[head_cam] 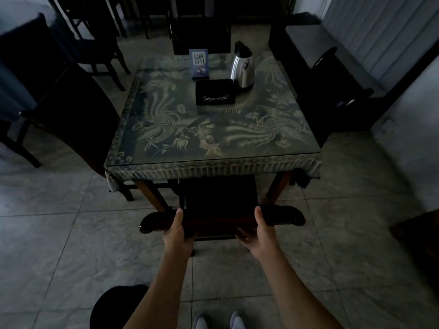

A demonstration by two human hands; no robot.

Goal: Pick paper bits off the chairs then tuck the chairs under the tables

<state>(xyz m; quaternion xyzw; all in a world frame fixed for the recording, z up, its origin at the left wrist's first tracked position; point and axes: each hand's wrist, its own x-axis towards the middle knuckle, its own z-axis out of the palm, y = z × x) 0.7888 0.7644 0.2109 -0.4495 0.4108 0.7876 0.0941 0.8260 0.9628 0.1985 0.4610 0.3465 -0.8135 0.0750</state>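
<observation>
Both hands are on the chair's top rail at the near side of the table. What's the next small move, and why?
Probably ease the chair a little further forward. The left hand and right hand each have a grip on its top rail, the seat looks partly under the table already, and the back is apart from the table edge. No paper bits show on it, though it is dark.

My left hand (177,230) and right hand (261,230) grip the dark chair's top rail (222,218), low centre of frame, its seat under the table (213,160).

bare forearms (164,281), no sleeves, lt grey shoes (218,321)
</observation>
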